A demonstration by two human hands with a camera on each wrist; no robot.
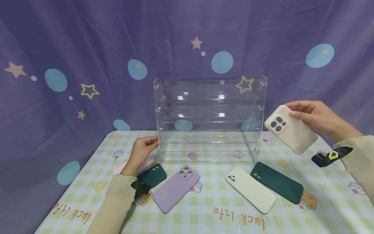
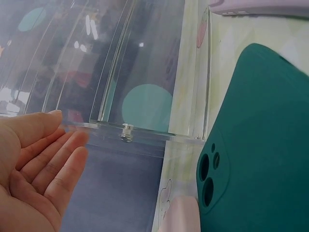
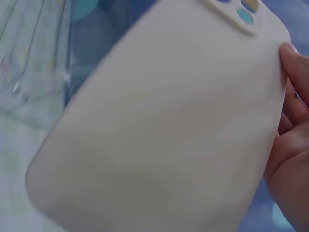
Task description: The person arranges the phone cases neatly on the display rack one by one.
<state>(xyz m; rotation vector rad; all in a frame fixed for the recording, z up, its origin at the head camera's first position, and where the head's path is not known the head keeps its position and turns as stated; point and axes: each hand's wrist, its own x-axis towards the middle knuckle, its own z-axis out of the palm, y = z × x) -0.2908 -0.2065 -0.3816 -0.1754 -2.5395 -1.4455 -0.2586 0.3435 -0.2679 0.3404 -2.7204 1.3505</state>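
Note:
My right hand (image 1: 319, 115) pinches a cream phone case (image 1: 295, 133) by its edge, holding it tilted above the table to the right of a clear acrylic tiered rack (image 1: 210, 147). In the right wrist view the case (image 3: 159, 125) fills most of the picture, thumb on its near face. At the rack's left side is my left hand (image 1: 142, 150), its fingertips right at the side panel. From the left wrist, that hand (image 2: 46, 164) shows loosely extended fingers. Near it lie a dark green case (image 1: 153, 177) and a partly hidden pink case (image 1: 147, 164).
A purple phone case (image 1: 176, 190) lies in front of the rack. Right of it are a pale cream case (image 1: 249, 190) and another dark green case (image 1: 277, 182). A checked tablecloth (image 1: 210, 198) covers the table, and a purple patterned curtain (image 1: 181, 29) hangs behind.

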